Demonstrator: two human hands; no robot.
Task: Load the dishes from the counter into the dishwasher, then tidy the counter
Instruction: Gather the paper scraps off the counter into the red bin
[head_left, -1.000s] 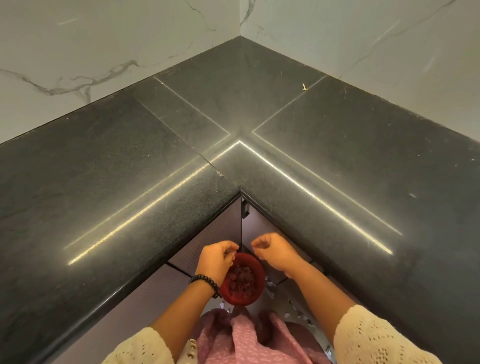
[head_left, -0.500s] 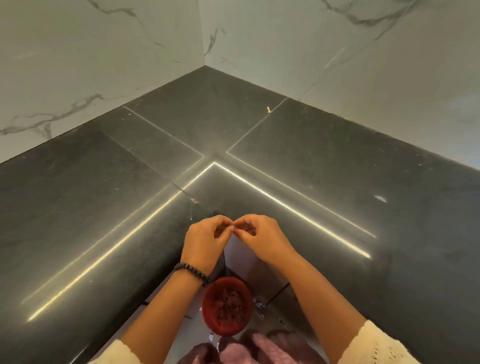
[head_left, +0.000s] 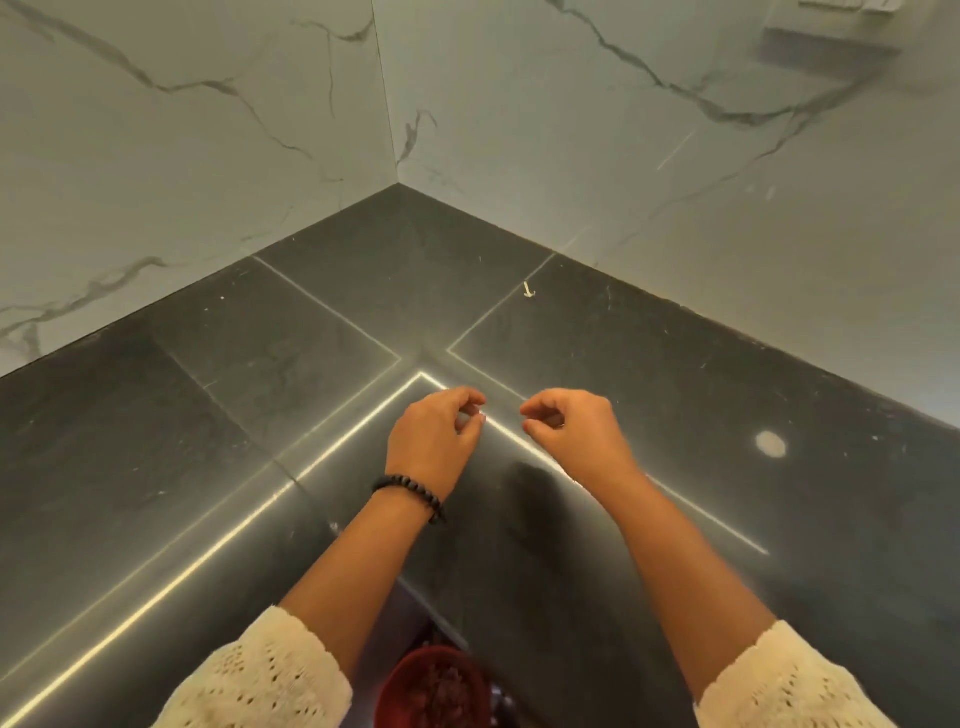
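Both hands at frame centre above the dark tabletop (head_left: 234, 431): left hand (head_left: 434, 441) and right hand (head_left: 571, 434), fingers curled, gripping nothing visible. Red bowl (head_left: 434, 691) at bottom centre, below the tabletop edge.

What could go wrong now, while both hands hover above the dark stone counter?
The round red container of dark bits sits low, below the counter's edge, near the body; a step forward might tip it. The small pale scrap near the marble wall could easily be overlooked when tidying.
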